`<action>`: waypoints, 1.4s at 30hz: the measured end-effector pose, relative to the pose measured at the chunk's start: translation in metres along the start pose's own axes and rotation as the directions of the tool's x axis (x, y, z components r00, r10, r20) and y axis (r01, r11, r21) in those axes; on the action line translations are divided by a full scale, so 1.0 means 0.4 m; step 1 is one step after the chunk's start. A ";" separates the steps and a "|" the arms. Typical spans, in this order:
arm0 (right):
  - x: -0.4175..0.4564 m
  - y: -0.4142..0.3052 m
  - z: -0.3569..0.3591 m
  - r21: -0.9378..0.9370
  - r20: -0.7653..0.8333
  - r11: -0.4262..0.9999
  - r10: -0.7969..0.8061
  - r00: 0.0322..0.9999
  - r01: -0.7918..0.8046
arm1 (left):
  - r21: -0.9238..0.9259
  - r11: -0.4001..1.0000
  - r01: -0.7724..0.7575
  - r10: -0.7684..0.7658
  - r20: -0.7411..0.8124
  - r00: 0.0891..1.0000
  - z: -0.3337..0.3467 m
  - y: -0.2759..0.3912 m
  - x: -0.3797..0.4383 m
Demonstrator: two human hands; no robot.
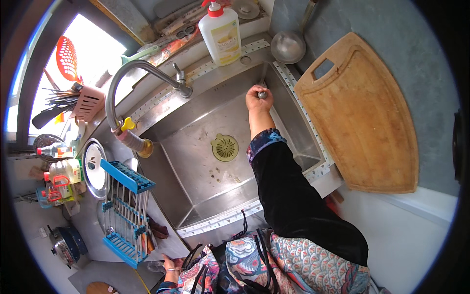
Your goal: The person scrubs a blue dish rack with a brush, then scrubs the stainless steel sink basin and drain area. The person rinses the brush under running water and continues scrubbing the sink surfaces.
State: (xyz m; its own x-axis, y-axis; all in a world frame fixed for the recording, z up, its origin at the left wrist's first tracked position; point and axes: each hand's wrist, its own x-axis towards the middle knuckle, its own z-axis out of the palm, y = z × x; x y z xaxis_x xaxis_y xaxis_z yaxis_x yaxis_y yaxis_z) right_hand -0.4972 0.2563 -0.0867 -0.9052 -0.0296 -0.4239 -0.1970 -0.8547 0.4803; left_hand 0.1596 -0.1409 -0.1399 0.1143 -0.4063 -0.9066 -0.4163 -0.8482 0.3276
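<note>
My right hand [259, 98] reaches into the far right corner of the stainless steel sink [194, 147]. Its fingers are closed around a metal handle [262, 95] with a rounded end; the tool's far part lies in the corner, mostly hidden by the hand. A green drain strainer [225, 147] sits on the sink floor, with small dark scraps around it. My left hand [170, 265] is low at the counter edge, left of my patterned garment, beside a clear plastic bag [156, 266]; its fingers are partly hidden.
A curved faucet [137, 64] stands behind the sink, its spout over the left rim. A blue dish rack [126, 213] is at the left. A white pump bottle [221, 36] and a metal ladle [288, 47] stand at the back. A wooden cutting board [363, 117] lies right of the sink.
</note>
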 end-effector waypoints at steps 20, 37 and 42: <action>0.007 0.086 -0.031 -0.567 -0.314 0.802 0.004 0.949 -0.191 | -0.108 0.991 -0.077 0.071 -0.059 0.996 0.043 0.002 -0.079; -0.146 0.184 -0.038 -0.758 -0.189 0.630 0.036 0.981 -0.168 | -0.203 0.977 -0.057 0.046 -0.061 0.997 0.023 -0.015 -0.039; -0.194 0.250 -0.175 -0.804 -0.422 0.433 0.068 0.904 -0.408 | -0.091 0.995 -0.037 0.028 -0.102 0.994 0.070 0.008 -0.079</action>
State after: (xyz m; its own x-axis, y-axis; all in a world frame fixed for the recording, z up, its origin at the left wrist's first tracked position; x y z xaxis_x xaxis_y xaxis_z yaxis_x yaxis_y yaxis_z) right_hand -0.4206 0.1368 -0.0594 -0.6726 -0.3036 -0.6749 0.5867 -0.7746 -0.2363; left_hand 0.1292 -0.1212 -0.1176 0.1939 -0.4620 -0.8654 -0.3363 -0.8600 0.3838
